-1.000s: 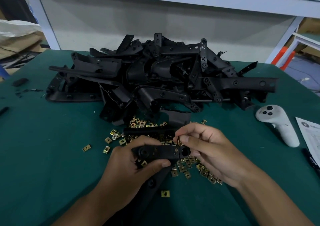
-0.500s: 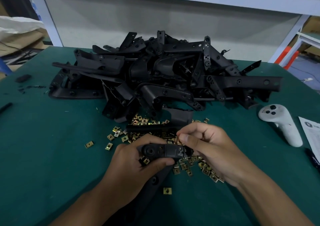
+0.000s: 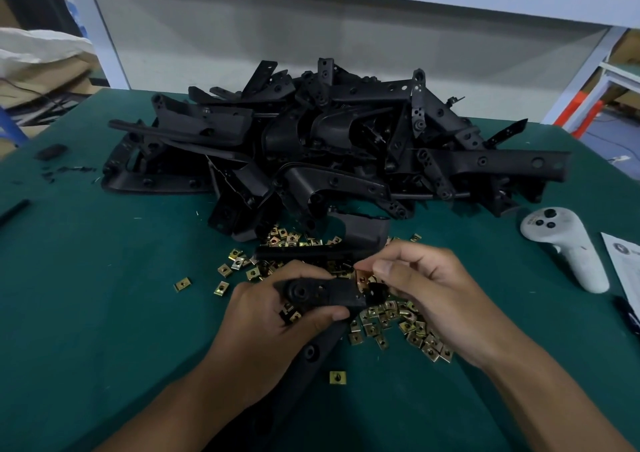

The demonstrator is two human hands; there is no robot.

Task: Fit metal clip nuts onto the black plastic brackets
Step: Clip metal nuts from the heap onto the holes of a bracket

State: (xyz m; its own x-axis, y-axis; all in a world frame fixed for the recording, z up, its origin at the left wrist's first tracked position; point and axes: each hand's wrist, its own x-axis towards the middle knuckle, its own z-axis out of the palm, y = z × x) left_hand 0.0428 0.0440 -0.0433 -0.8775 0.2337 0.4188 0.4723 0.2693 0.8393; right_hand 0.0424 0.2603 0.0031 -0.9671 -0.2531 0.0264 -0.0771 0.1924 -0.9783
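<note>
My left hand point(image 3: 266, 316) grips a black plastic bracket point(image 3: 325, 292); my right hand point(image 3: 426, 289) pinches a metal clip nut point(image 3: 362, 279) against its end, above the green worktop point(image 3: 104, 313).

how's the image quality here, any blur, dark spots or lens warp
Head view: dim, bluish light; the bracket pile merges into one black mass with little detail. Wide-angle warp bows the table edges and the frame behind. The clip nut pinched by the right hand looks soft, as do the loose nuts. No glare.
</note>
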